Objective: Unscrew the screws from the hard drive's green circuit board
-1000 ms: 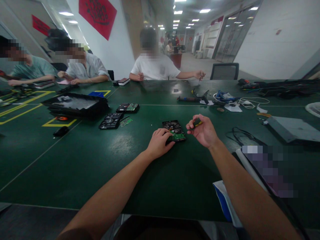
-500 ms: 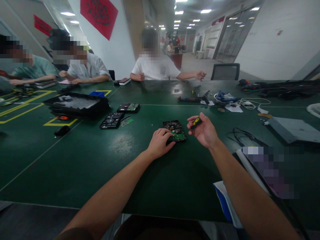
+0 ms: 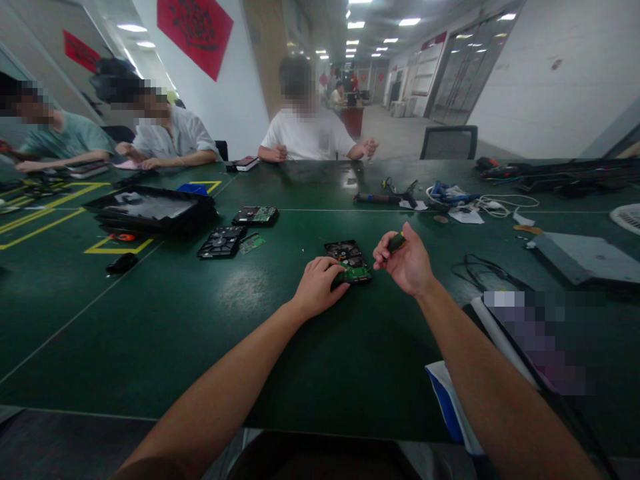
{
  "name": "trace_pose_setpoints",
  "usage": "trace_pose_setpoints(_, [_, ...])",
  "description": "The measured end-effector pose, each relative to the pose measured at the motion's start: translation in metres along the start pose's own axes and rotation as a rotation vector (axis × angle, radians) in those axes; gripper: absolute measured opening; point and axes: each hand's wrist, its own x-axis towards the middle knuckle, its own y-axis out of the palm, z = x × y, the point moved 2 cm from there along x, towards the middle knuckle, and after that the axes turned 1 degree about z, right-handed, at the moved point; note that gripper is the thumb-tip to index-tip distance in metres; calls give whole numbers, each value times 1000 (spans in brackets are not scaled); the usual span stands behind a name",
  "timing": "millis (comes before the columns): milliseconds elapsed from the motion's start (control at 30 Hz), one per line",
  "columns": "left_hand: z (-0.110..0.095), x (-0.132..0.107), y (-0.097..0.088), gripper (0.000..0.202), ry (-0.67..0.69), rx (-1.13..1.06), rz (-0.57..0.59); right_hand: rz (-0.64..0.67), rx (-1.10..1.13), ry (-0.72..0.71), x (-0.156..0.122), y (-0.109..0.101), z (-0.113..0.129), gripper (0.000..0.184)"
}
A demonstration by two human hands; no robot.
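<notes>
Handle (image 3: 397, 241) has turned, pinched in right hand (image 3: 406, 261), left hand (image 3: 320, 285) clasping drive (image 3: 345, 250); black tray (image 3: 193, 220) holds something pale (image 3: 131, 198)

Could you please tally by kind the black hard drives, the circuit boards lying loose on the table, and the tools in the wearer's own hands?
Hard drives: 3, one with the left hand on it
Loose circuit board: 1
Hand-held tool: 1, in the right hand
Total: 5

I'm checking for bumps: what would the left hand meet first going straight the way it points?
The left hand would first meet the drive, which it touches; the right hand may lie beyond, but depth is unclear.
</notes>
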Motion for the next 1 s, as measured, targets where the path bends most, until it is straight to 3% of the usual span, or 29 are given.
trace_pose_setpoints(333, [-1, 0, -2, 32, -1, -6, 9, -46, -11, -26, -1, -4, -1, 31])
trace_pose_setpoints(1000, [1, -1, -1, 32, 11, -3, -8, 10, -89, -26, 0, 6, -3, 42])
